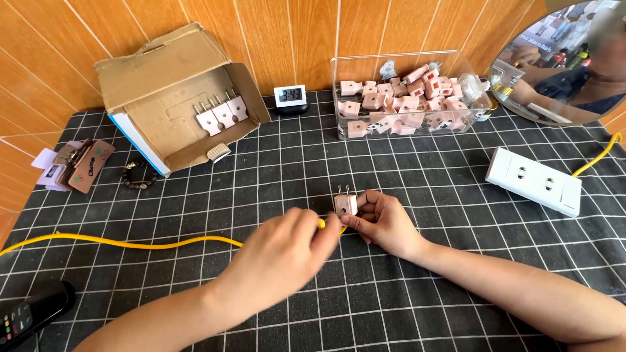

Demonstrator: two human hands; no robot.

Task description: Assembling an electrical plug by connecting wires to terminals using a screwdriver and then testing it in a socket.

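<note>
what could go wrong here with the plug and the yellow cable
1. The right hand pinches the small pink plug only at its fingertips, prongs up; it could twist or slip as the left hand works the yellow cable at its base.
2. The left hand covers the cable end, so the join is hard to see.
3. The cable trails off the left table edge; a snag there might tug the plug loose.
</note>
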